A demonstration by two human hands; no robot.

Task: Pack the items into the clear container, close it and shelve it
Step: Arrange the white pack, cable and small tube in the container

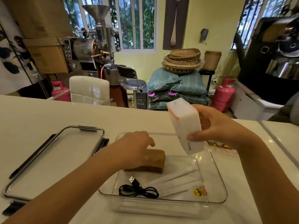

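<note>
A clear rectangular container (216, 172) sits open on the white counter in front of me. Inside it lie a brown block (153, 162), a coiled black USB cable (137, 189) and a flat white packet with a yellow sticker (182, 186). My left hand (135, 147) rests on top of the brown block at the container's far left. My right hand (216, 126) holds a white box with an orange edge (184, 125), tilted, above the container's far right corner. The clear lid with black clips (53, 159) lies flat to the left of the container.
The white counter (48, 113) stretches left and back; a seam runs along its right side. A small colourful item (218, 144) lies just behind the container, partly hidden by my right wrist. Beyond the counter stand a white chair, gas cylinders, sacks and roasting machines.
</note>
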